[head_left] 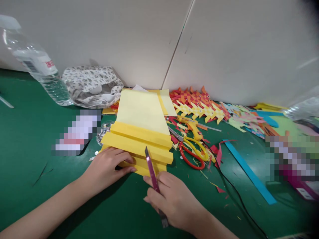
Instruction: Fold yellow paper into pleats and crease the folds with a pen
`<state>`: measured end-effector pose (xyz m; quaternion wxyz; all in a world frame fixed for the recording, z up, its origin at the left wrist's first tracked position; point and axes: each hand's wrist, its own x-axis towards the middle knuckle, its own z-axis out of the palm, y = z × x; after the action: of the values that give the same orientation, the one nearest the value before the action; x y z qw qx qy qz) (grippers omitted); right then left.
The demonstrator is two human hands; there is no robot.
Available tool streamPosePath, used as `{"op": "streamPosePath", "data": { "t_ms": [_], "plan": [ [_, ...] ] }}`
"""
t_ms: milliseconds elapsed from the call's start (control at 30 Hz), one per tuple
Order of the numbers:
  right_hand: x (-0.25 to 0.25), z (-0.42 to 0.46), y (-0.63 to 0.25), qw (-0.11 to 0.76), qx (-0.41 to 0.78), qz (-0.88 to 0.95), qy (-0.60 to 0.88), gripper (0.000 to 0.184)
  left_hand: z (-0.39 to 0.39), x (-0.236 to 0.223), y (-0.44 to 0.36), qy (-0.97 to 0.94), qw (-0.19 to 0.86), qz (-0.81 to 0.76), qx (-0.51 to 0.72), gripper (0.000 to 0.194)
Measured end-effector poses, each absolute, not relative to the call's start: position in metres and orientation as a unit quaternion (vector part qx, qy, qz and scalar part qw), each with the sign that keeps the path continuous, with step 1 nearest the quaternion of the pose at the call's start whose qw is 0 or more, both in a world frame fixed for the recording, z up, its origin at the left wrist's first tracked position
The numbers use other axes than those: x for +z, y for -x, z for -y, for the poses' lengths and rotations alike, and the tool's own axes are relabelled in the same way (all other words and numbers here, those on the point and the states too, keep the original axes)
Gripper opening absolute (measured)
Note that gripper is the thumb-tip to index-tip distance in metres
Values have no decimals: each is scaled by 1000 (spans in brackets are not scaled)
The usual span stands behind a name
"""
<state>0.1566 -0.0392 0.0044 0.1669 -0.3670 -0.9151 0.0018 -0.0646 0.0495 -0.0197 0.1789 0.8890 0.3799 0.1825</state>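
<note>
My right hand [171,199] is closed round a slim purple craft knife [152,174], its blade pointing up and away over the paper. Beneath the blade lies a folded yellow paper [139,149] with several raised pleats. My left hand [109,166] grips the near left edge of that paper, fingers bent over it and thumb at the lower edge. A pale yellow sheet [142,109] extends behind the pleats towards the wall. Right of the paper lie scissors [191,154] with red and yellow handles.
A yellow glue gun [194,126] and paper scraps lie behind the scissors, its black cord [236,192] running forward. Woven paper fish [196,106] line the wall [224,49]. A blue strip [251,174] lies right; a water bottle [37,63], patterned cloth bag [92,83] and blurred phone [77,132] left.
</note>
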Motion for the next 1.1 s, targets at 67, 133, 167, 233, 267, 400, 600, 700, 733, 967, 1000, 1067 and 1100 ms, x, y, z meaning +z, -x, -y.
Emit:
{"op": "streamPosePath", "data": {
  "t_ms": [67,133,167,233,267,400,600,700,733,967,1000,1067,1100],
  "plan": [
    [4,46,-162,177,3,906,386,25,-49,-19,64,-891,177,-378,181,15],
    [2,53,-168,189,-7,895,403,21,-49,-19,64,-893,174,-374,181,15],
    [1,56,-170,193,-15,890,413,20,-49,-20,64,-894,173,-372,182,16],
    [0,61,-177,196,-28,878,435,21,-48,-20,64,-894,170,-370,185,16],
    [0,63,-182,197,-35,873,444,21,-48,-21,65,-895,169,-369,186,16],
    [6,74,-201,242,-40,870,428,30,-45,-21,65,-900,161,-356,192,15],
    [26,79,-198,388,58,776,493,32,-44,-15,66,-899,176,-349,196,16],
    [29,65,-185,451,180,682,547,23,-47,-10,72,-899,217,-334,181,12],
    [29,58,-181,471,222,650,554,19,-48,-7,74,-901,234,-321,174,11],
    [20,23,-173,432,453,527,574,17,-53,2,81,-912,267,-260,169,14],
    [17,23,-174,415,470,526,575,19,-53,2,81,-913,264,-258,174,14],
    [13,24,-177,383,486,534,576,23,-53,2,80,-914,259,-256,178,14],
    [10,25,-179,369,488,539,578,24,-53,2,80,-915,258,-256,177,13]
  ]
}}
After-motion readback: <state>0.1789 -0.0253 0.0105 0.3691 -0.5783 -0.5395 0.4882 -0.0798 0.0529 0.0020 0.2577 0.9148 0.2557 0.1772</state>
